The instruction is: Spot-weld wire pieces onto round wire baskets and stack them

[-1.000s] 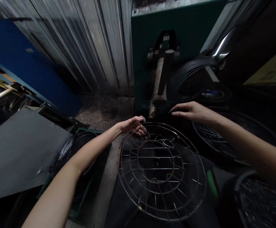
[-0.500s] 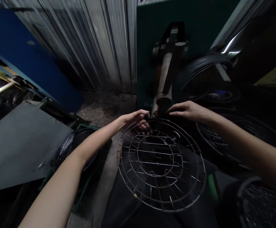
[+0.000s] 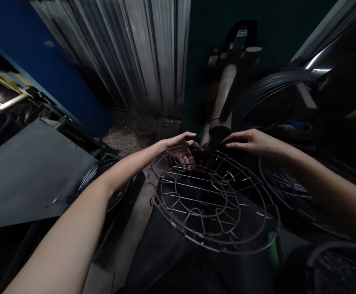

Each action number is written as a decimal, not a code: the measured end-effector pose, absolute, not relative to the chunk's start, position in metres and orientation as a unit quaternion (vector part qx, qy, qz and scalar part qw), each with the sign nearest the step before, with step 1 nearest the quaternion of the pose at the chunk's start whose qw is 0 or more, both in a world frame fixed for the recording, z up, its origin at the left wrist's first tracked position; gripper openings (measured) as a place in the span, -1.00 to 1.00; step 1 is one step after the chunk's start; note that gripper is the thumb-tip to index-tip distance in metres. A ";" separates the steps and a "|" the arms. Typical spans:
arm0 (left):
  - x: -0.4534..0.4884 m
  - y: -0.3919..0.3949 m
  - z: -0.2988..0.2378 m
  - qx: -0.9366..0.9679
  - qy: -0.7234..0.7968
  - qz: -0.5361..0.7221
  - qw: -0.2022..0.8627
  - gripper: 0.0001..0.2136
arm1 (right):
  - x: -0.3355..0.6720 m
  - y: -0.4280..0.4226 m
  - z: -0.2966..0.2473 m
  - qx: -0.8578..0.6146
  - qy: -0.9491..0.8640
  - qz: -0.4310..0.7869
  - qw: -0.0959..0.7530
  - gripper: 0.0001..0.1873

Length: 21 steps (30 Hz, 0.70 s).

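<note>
A round wire grille (image 3: pixel 211 200) of rings and spokes lies tilted in front of me, its far edge under the tip of a long metal arm (image 3: pixel 222 102) on a green machine. My left hand (image 3: pixel 179 148) grips the grille's far rim, fingers curled round the wire. My right hand (image 3: pixel 251 141) rests at the far rim just right of the arm's tip, fingers stretched forward and pressed together; I cannot make out what they pinch.
Coils of dark wire (image 3: pixel 269 87) hang at the right of the machine. More wire rings (image 3: pixel 291 188) lie at the right and in a green crate (image 3: pixel 104 183) at the left. A grey sheet (image 3: pixel 27 171) and corrugated wall (image 3: pixel 141 53) stand at the left.
The grille has moved up and forward, its far rim now reaching the arm's tip. Both hands went forward with it, and my view has shifted closer and to the left.
</note>
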State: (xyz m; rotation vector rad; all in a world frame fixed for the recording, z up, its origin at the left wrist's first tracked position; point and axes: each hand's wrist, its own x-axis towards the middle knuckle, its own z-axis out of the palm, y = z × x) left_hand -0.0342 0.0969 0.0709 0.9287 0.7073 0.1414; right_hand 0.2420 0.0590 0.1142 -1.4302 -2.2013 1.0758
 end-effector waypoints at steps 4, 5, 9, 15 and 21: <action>-0.031 0.113 0.085 0.419 0.369 0.033 0.829 -0.60 | 0.249 0.065 0.114 -0.493 -0.768 0.382 0.142 -0.39; -0.029 0.116 0.088 0.414 0.379 0.034 0.827 -0.58 | 0.250 0.067 0.114 -0.492 -0.768 0.386 0.140 -0.40; -0.020 0.120 0.096 0.409 0.362 -0.013 0.838 -0.52 | 0.251 0.076 0.116 -0.485 -0.762 0.404 0.142 -0.41; -0.027 0.116 0.098 0.441 0.384 0.081 0.807 -0.65 | 0.240 0.098 0.110 -0.451 -0.767 0.433 0.144 -0.42; -0.024 0.116 0.108 0.450 0.365 0.097 0.809 -0.69 | 0.220 0.101 0.109 -0.441 -0.750 0.470 0.147 -0.44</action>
